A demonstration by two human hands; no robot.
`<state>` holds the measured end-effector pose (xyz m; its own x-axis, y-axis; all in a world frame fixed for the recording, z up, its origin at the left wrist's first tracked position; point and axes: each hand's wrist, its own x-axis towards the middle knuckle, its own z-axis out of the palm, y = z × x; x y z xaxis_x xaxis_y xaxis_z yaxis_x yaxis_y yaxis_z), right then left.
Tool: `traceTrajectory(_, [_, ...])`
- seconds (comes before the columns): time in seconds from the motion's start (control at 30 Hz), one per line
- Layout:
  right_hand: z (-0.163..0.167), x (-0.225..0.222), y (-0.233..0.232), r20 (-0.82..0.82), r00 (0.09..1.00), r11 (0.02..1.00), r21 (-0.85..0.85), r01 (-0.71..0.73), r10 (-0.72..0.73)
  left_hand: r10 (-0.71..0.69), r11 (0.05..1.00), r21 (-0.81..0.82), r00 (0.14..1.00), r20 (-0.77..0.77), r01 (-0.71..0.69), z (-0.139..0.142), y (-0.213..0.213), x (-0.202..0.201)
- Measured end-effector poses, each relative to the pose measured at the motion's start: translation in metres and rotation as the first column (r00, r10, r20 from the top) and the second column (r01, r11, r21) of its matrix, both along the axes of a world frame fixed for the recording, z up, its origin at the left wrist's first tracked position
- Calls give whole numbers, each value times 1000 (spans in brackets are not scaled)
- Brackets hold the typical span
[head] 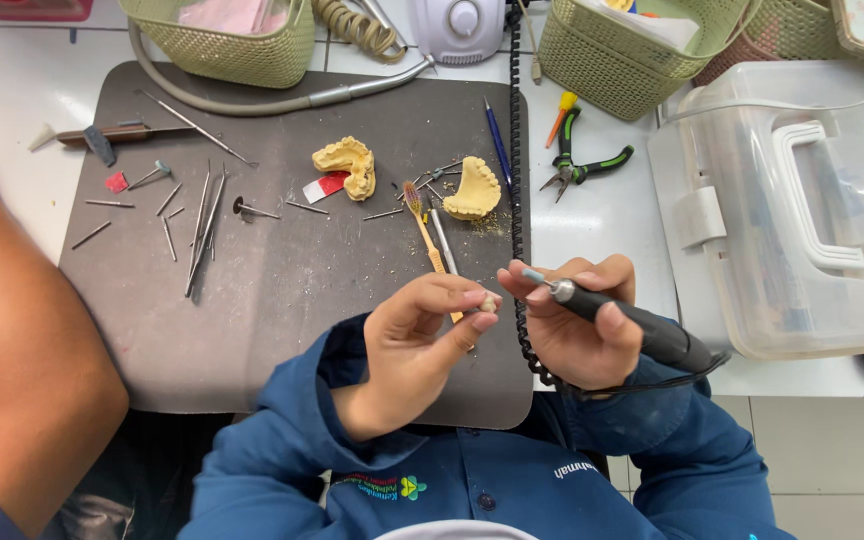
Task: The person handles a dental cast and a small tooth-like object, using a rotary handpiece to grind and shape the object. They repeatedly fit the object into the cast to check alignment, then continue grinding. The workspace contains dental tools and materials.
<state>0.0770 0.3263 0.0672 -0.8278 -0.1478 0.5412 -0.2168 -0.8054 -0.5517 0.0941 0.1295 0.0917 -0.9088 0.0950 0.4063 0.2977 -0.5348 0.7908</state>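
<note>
Near the front edge of the dark grey mat (282, 300), both hands work close together above the blue sleeves.

- Left hand (422, 335): thumb and fingers pinched on a small pale tooth-like piece (490, 301), held just over the mat's front right corner.
- Right hand (577, 325): closed around a black handpiece (632, 325), its tip touching or just beside the pale piece; a coiled black cord (516, 150) runs from it up the mat's right edge.
- Just behind the hands: a yellow-handled brush (422, 225) and a slim metal tool, lying on the mat; two yellow jaw casts (347, 160) (474, 188) further back, with loose burs between them.
- Mat, left half: scattered metal burs and probes (202, 220); the patch between these and the hands is bare.
- Right of the mat: green-handled pliers (582, 165) on white tiles, then a clear plastic lidded box (802, 210), near the right hand.
- Far edge: two green woven baskets (242, 50) (632, 60), a grey hose.
- Left border: another person's bare arm (22, 350), well apart from the hands.
</note>
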Motion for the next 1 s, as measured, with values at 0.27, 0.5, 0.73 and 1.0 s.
traceTrajectory(0.27, [3,-2,8,98,967,970,-84,-227,235,182,975,-79,954,-238,-205,-5,24,-3])
traceTrajectory(0.5, [-4,-4,10,38,982,982,-18,-186,187,124,979,-122,951,-283,-163,-7,18,-7])
traceTrajectory(0.73, [-5,-4,8,65,988,990,-3,-138,138,115,989,-65,965,-236,-134,-15,20,-10])
traceTrajectory(1.0, [-5,-6,0,35,997,996,41,-74,73,176,978,-66,958,-227,-196,-16,21,-10])
